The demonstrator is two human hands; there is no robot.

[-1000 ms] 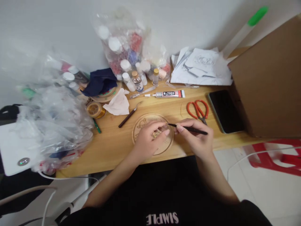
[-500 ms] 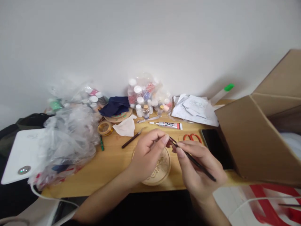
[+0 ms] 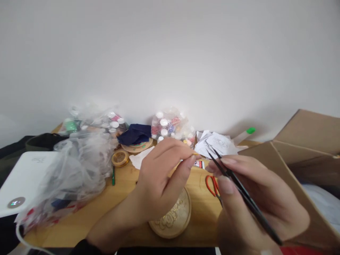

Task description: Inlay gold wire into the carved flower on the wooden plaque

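My left hand (image 3: 162, 177) is pinched closed on a tiny yellowish piece (image 3: 196, 154), too small to make out well. Black tweezers (image 3: 245, 194) are held in my right hand (image 3: 255, 198), their two tips a little apart and pointing up and left, with a gap between them and my left fingertips. Under my left hand a round wooden disc (image 3: 184, 216) with raised gold swirls lies on the table, partly covered by that hand.
Red-handled scissors (image 3: 211, 186) lie right of the disc, before an open cardboard box (image 3: 300, 177). Behind are papers (image 3: 212, 141), bagged bottles (image 3: 172, 125) and navy cloth (image 3: 136, 134). Plastic bags (image 3: 82, 166), a gold wire spool (image 3: 120, 158) and a white device (image 3: 23, 180) stand left.
The tweezers have come away from my left fingertips and their tips have parted. Both hands look nearer and larger, and the view has shifted, with the table lower in it.
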